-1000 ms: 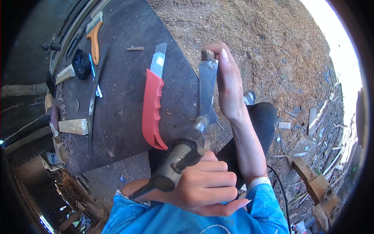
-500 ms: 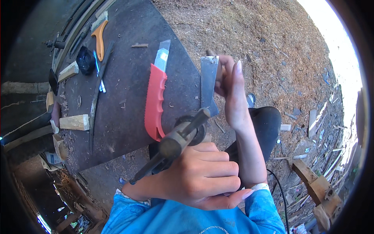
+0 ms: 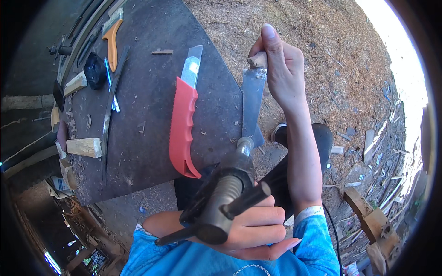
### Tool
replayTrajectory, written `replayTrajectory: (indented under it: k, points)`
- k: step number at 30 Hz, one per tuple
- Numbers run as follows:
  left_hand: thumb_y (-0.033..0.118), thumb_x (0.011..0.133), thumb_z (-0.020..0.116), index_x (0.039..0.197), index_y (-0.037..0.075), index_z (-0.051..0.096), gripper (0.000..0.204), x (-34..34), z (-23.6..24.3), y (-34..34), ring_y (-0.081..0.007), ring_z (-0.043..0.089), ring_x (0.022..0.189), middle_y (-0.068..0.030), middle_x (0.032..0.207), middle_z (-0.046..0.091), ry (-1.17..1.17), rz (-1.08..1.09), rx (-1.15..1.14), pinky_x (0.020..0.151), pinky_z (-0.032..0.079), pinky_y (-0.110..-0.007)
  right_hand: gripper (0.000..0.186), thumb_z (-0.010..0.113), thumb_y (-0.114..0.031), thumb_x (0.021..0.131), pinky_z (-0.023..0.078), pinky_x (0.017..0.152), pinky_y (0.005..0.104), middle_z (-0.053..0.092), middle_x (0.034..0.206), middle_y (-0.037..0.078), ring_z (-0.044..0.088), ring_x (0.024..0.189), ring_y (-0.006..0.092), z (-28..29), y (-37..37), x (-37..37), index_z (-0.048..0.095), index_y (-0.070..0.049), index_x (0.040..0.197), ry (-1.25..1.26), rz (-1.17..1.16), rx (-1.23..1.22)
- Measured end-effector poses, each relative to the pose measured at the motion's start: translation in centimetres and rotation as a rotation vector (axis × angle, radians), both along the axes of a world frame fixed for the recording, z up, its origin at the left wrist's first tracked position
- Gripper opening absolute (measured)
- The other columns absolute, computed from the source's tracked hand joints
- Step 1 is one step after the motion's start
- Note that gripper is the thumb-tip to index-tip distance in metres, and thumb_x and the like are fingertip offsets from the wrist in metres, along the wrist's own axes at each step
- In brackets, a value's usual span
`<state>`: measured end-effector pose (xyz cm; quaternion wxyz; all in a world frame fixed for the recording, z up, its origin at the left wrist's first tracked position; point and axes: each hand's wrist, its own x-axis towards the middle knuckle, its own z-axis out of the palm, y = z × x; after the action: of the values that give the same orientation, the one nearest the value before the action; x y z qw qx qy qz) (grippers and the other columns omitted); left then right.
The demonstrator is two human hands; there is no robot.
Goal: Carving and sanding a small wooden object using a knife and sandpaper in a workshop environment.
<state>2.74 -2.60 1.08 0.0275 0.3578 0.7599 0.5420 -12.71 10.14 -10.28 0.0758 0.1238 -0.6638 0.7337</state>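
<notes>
Beyond the table (image 3: 147, 94), the right hand (image 3: 286, 69) closes on a small brown block (image 3: 258, 60) at the metal blade (image 3: 253, 99)'s far end; behind the screw clamp (image 3: 227, 187), the left hand (image 3: 258, 226) curls, its hold hidden.

No words, labels, numbers or signs can be read on anything in view.
</notes>
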Motion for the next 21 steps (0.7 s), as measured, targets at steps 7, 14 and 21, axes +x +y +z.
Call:
replayTrajectory:
  k: [7, 14, 21]
  points:
    - [0.021, 0.077, 0.083, 0.061, 0.017, 0.055, 0.032, -0.6, -0.6, -0.1, -0.0075, 0.054, 0.052, 0.0082, 0.064, 0.060, 0.153, -0.053, -0.010, 0.053, 0.035, -0.023, 0.054, 0.052, -0.037, 0.111, 0.042, 0.050, 0.0301, 0.062, 0.058, 0.003, 0.054, 0.052, 0.0090, 0.4, 0.0, -1.3, 0.069, -0.001, 0.074, 0.305, -0.033, 0.104]
    - [0.020, 0.077, 0.083, 0.060, 0.017, 0.055, 0.032, -0.1, 0.3, 0.1, -0.0072, 0.054, 0.052, 0.0084, 0.065, 0.060, 0.002, 0.004, -0.021, 0.053, 0.035, -0.023, 0.056, 0.047, -0.036, 0.112, 0.042, 0.053, 0.0296, 0.061, 0.059, 0.003, 0.054, 0.054, 0.0097, 0.2, -0.9, 0.3, 0.067, -0.001, 0.073, 0.174, -0.046, 0.060]
    - [0.019, 0.077, 0.083, 0.059, 0.016, 0.055, 0.033, 0.1, -0.2, 0.2, -0.0087, 0.052, 0.051, 0.0079, 0.064, 0.059, 0.014, 0.033, 0.030, 0.052, 0.034, -0.025, 0.059, 0.035, -0.041, 0.115, 0.035, 0.056, 0.0269, 0.048, 0.062, -0.005, 0.042, 0.059, 0.0047, 0.7, -1.4, 3.7, 0.058, -0.006, 0.073, -0.180, -0.013, -0.010]
